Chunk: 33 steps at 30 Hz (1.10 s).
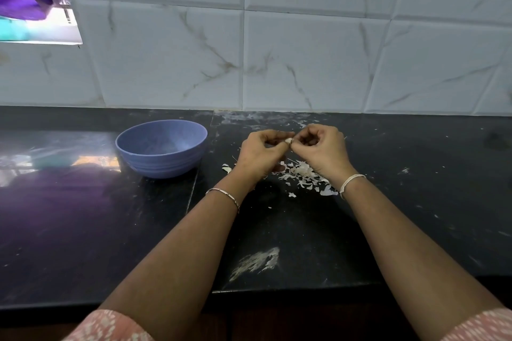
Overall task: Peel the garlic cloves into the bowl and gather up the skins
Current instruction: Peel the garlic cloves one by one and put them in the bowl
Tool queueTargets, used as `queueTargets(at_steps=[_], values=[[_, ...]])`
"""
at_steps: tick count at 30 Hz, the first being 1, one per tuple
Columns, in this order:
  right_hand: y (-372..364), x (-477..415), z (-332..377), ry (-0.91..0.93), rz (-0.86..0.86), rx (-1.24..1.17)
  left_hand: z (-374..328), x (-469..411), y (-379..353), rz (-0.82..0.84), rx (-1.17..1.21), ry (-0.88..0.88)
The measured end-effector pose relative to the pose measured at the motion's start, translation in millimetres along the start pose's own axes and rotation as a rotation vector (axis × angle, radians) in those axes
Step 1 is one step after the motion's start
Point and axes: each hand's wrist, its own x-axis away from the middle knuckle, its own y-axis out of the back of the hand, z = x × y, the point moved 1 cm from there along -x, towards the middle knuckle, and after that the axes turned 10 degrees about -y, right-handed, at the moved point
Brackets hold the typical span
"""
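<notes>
A small pale garlic clove (288, 141) is pinched between the fingertips of both hands, above the black counter. My left hand (259, 155) grips it from the left and my right hand (321, 148) from the right, fingers curled in. A pile of white garlic skins (303, 174) lies on the counter under and just in front of the hands. A blue-purple bowl (162, 147) stands to the left of my left hand; what lies inside it cannot be made out.
The black stone counter (110, 230) runs to a front edge near the bottom. A white smear (256, 261) marks it between my forearms. A marbled white tile wall (277, 50) rises behind. A window opening (36, 8) is at top left.
</notes>
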Motion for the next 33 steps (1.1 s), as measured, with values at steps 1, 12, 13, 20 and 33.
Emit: queueTargets(at_steps=[1, 12, 13, 20, 33], values=[[-0.3, -0.1, 0.0, 0.004, 0.006, -0.01, 0.3, 0.0, 0.2, 0.003, 0.025, 0.014], [2.9, -6.3, -7.9, -0.08, -0.049, -0.037, -6.6, 2.7, 2.5, 0.035, 0.188, 0.059], [3.5, -7.5, -8.7, -0.104, -0.029, -0.065, -7.4, 3.0, 2.3, 0.034, 0.189, 0.059], [7.7, -7.5, -5.4, -0.035, -0.07, 0.031, -6.3, 2.2, 4.0, -0.031, 0.163, 0.068], [3.2, 0.2, 0.7, 0.128, 0.024, 0.047, -4.8, 2.8, 3.8, -0.081, 0.053, 0.023]])
